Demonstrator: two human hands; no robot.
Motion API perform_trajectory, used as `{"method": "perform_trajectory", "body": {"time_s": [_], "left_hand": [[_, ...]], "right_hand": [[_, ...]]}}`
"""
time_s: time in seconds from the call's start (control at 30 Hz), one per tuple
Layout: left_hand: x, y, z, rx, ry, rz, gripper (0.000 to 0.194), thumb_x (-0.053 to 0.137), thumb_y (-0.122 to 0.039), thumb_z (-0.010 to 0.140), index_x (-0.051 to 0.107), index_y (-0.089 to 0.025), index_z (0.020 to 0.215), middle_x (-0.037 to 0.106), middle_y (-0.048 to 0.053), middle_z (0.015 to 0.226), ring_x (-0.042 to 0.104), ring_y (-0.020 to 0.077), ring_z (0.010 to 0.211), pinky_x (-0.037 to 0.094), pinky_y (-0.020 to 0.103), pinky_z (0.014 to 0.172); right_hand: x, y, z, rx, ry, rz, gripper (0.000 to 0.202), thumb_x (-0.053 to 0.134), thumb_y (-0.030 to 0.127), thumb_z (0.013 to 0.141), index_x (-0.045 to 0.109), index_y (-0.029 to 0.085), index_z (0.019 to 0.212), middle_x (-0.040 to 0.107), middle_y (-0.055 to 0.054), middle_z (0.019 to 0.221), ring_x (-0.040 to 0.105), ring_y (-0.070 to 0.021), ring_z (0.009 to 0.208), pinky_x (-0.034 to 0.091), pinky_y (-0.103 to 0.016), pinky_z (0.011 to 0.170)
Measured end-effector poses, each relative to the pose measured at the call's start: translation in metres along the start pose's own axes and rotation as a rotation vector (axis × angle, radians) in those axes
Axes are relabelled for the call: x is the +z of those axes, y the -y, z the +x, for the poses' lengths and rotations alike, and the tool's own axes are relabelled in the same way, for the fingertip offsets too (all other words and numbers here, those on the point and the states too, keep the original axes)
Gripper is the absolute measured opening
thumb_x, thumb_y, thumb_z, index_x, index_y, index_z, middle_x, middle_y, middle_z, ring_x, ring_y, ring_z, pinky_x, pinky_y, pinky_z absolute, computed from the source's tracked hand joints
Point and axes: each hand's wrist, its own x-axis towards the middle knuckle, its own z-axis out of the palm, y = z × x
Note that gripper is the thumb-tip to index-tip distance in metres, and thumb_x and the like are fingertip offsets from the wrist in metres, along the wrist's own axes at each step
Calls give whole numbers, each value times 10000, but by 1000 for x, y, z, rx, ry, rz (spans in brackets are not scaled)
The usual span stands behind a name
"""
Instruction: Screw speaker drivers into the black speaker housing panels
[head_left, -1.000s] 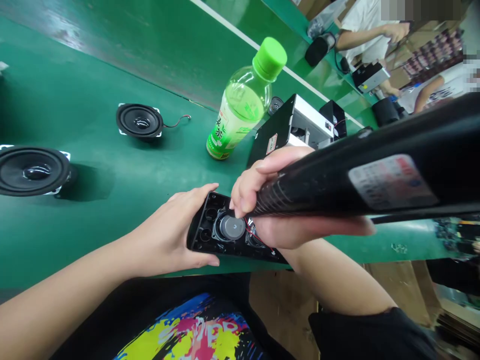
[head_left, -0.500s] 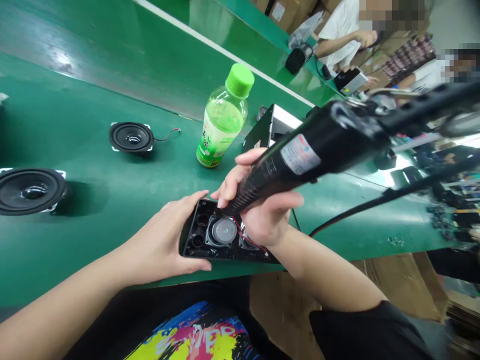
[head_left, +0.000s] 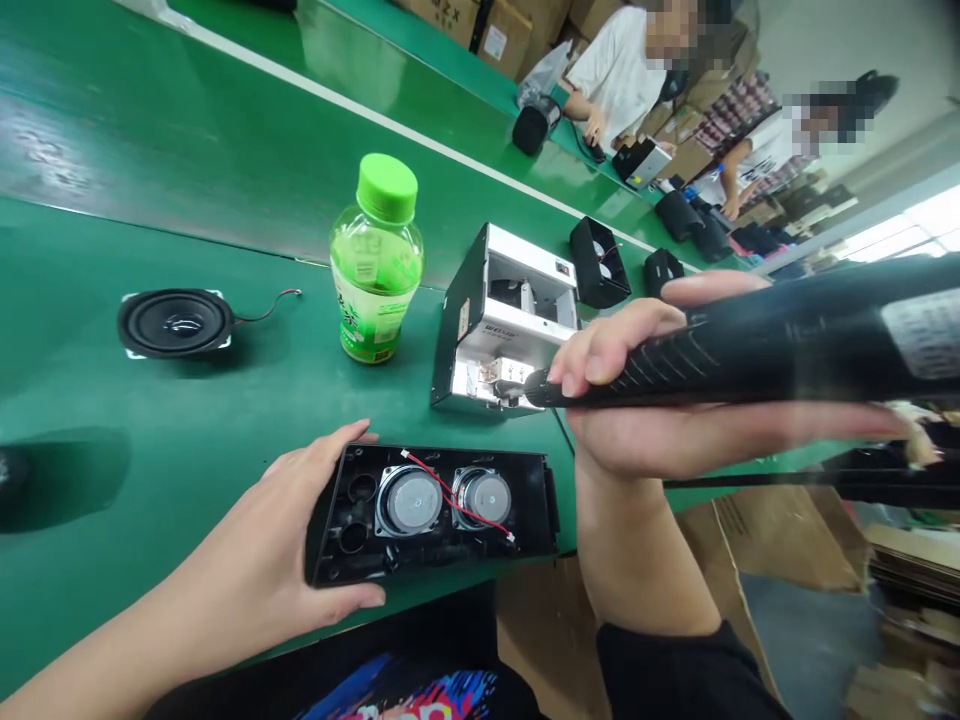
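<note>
A black speaker housing [head_left: 442, 560] lies at the near edge of the green table, with two round drivers and red wires with white plugs inside. My left hand [head_left: 289, 530] grips its left end, fingers behind and thumb in front. At the right, my right hand [head_left: 637, 400] is wrapped round a black electric screwdriver [head_left: 787, 340], held almost level and away from the housing. Its tip is at the front of a black and silver screw feeder machine [head_left: 517, 340]; whether it carries a screw cannot be made out.
A green-capped drink bottle [head_left: 376, 260] stands behind the housing. A loose speaker [head_left: 177, 322] with a short wire lies at the left. Beyond the feeder is another black housing [head_left: 600, 262]. Two people in white work across the table. A cardboard box [head_left: 787, 540] is below at the right.
My right hand and the screwdriver have moved from above the housing to the feeder, uncovering both drivers. The camera view has shifted, and my left hand still grips the housing.
</note>
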Motion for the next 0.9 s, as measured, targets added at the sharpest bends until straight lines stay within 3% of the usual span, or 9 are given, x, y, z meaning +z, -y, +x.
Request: {"method": "perform_trajectory", "body": {"time_s": [0.1, 0.2, 0.3, 0.4, 0.53, 0.57, 0.7, 0.83, 0.9], "left_hand": [[0, -8, -1, -14, 7, -41, 1536, 1167, -616, 843, 242, -467, 2060, 669, 138, 1946, 705, 540, 1737, 645, 729, 1438], [0, -7, 0, -18, 13, -34, 1538, 1159, -638, 849, 223, -486, 2060, 666, 126, 1947, 707, 533, 1736, 653, 719, 1432], [0, 1, 1, -2, 11, -26, 1547, 1153, -676, 848, 218, -481, 2064, 667, 128, 1945, 707, 528, 1738, 649, 704, 1439], [1, 6, 1, 35, 6, -12, 1538, 1136, -743, 843, 233, -480, 2061, 679, 131, 1932, 729, 532, 1707, 669, 711, 1401], [1, 6, 1, -5, 18, -21, 1508, 1128, -694, 880, 220, -472, 2064, 659, 136, 1953, 716, 527, 1726, 657, 709, 1416], [1, 6, 1, -1, 16, -24, 1505, 1126, -689, 885, 218, -468, 2065, 663, 139, 1949, 724, 525, 1717, 659, 706, 1415], [4, 12, 1, 44, -8, -17, 1516, 1120, -753, 868, 235, -458, 2063, 678, 155, 1933, 747, 541, 1684, 690, 716, 1369], [6, 16, 2, 47, -13, -27, 1512, 1099, -792, 877, 230, -454, 2066, 662, 174, 1947, 738, 548, 1695, 680, 732, 1379], [7, 16, 3, 57, 1, -32, 1501, 1087, -809, 883, 239, -445, 2066, 678, 175, 1931, 745, 535, 1688, 666, 721, 1395]], "right_hand": [[4, -14, -7, -13, -50, -4, 814, 819, 1130, 949, 945, 352, 1153, 713, 48, 642, 643, -196, 491, 508, -366, 472], [2, -17, -16, 36, -82, 87, 819, 869, 1097, 944, 929, 321, 1199, 682, 68, 609, 585, -176, 440, 443, -329, 411], [-5, -4, -25, 10, -75, 80, 727, 954, 1010, 953, 907, 331, 1210, 736, 65, 653, 620, -183, 462, 520, -343, 440], [-9, 14, -21, -104, -141, -31, 699, 845, 991, 1046, 873, 302, 1161, 724, 55, 696, 669, -180, 535, 583, -341, 506], [-4, 4, -4, -39, -10, -55, 839, 879, 1144, 854, 738, 334, 1020, 713, 69, 639, 685, -187, 512, 577, -347, 504], [-1, -4, -1, -44, 5, -33, 836, 861, 1147, 876, 736, 336, 1032, 692, 75, 637, 658, -172, 496, 551, -337, 492], [4, -29, 0, -187, -134, 38, 598, 593, 882, 1245, 819, 329, 1272, 592, 62, 691, 591, -128, 506, 474, -263, 510], [-4, -8, -14, 38, 130, -86, 686, 686, 983, 1169, 813, 309, 1193, 683, 16, 772, 801, -209, 606, 573, -285, 540], [-11, 14, -26, 127, 233, -114, 628, 784, 941, 1141, 815, 315, 1128, 714, 4, 799, 867, -249, 680, 631, -310, 568]]}}
